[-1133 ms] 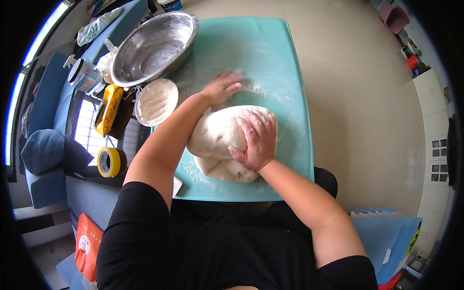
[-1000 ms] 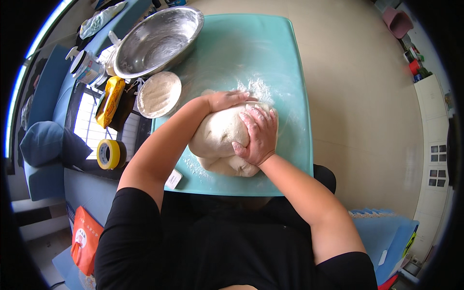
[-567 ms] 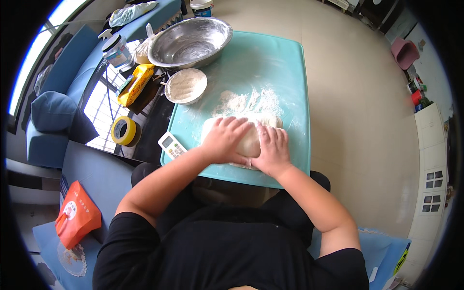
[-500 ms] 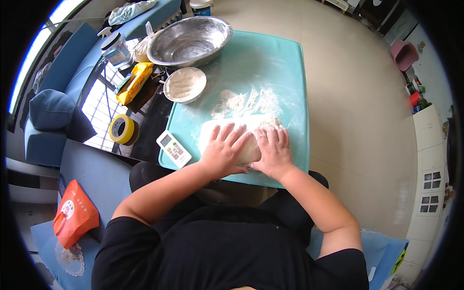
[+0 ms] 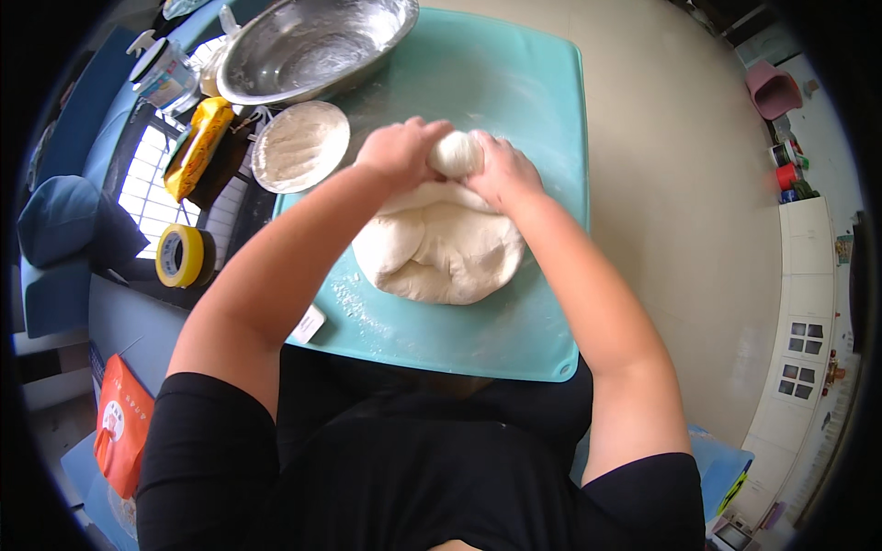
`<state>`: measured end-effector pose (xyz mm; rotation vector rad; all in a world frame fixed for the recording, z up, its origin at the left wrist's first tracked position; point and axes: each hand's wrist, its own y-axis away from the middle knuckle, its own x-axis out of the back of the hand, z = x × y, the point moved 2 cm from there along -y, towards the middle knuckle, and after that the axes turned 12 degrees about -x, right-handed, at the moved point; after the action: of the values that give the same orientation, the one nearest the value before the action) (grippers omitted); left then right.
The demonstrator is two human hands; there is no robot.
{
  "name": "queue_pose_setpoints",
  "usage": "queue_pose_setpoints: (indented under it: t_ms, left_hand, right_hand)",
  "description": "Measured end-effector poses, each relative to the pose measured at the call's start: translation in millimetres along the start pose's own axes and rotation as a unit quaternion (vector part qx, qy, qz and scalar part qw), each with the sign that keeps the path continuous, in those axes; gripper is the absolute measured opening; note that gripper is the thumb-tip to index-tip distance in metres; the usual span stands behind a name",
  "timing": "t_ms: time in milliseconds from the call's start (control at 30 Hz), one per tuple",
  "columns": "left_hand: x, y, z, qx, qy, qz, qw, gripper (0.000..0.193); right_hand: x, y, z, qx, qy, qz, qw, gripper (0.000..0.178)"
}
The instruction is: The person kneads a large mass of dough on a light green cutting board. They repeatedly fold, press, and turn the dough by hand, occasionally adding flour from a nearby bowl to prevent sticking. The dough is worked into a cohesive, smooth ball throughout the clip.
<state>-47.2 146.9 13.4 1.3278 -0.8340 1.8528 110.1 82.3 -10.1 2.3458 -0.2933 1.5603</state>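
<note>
A large pale lump of dough (image 5: 446, 253) lies on the turquoise board (image 5: 496, 83), creased and folded on top. At its far edge, my left hand (image 5: 404, 154) and my right hand (image 5: 505, 170) are closed round the dough from either side. Part of it bulges up between them. Fingertips of both hands are partly hidden behind the dough. Left of my left hand sits a bowl of flour (image 5: 301, 147), and loose flour is scattered on the board near the left forearm.
A large steel basin (image 5: 317, 50) stands at the far left of the board. Beside it are a yellow packet (image 5: 197, 151), a roll of yellow tape (image 5: 181, 255) and a jar (image 5: 165, 78). My left arm mostly covers a white remote control (image 5: 310, 324).
Both hands have moved from pressing on top of the dough to its far edge and now grip it. The dough's near side has come into view, folded. The view has shifted.
</note>
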Motion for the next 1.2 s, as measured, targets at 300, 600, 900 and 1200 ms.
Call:
queue_pose_setpoints:
  t_ms: [300,600,900,1200]
  left_hand:
    - [-5.6,-14.1,-9.0,0.045,-0.081,0.057,0.994,0.036]
    - [52.7,102.1,67.1,-0.109,0.123,0.034,0.986,0.081]
    - [7.6,137.6,77.9,-0.038,-0.018,0.081,0.996,0.104]
    - [-8.3,82.1,25.2,-0.037,-0.057,0.102,0.993,0.078]
  right_hand:
    - [-4.9,-21.4,-16.2,-0.037,0.049,0.107,0.992,0.05]
    - [69.6,110.0,3.7,0.069,-0.119,-0.104,0.985,0.085]
    - [-4.7,158.2,13.0,0.102,0.05,0.05,0.992,0.112]
    - [-1.4,71.1,19.9,0.074,0.013,0.024,0.997,0.098]
